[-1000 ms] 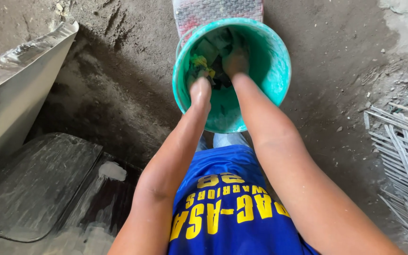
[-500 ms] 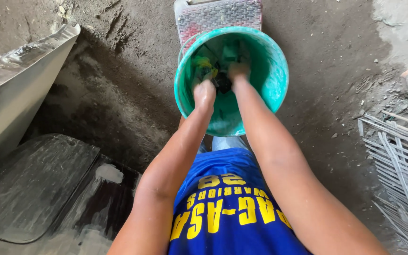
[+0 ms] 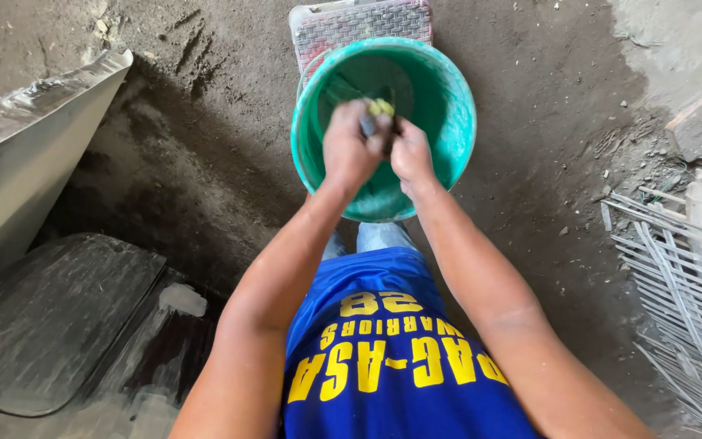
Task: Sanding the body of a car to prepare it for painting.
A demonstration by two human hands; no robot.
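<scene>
A green plastic bucket [image 3: 448, 97] stands on the dirt floor in front of me. Both my hands are raised together over its mouth. My left hand [image 3: 349, 148] is closed around a yellow-green sponge [image 3: 380, 106] whose top pokes out above the fingers. My right hand [image 3: 410, 154] presses against the same sponge from the right, fingers closed on it. The bucket's inside looks dark and wet; what else lies in it is hidden behind my hands.
A woven pink-grey stool or crate [image 3: 359, 23] sits just behind the bucket. A silver car body panel [image 3: 26, 130] slants at the left, a dark rubber floor mat [image 3: 50, 325] below it. A wire rack [image 3: 684, 276] and wood scraps lie at the right.
My hands were down inside the bucket; they have come up out of it together, now gripping the sponge above the rim.
</scene>
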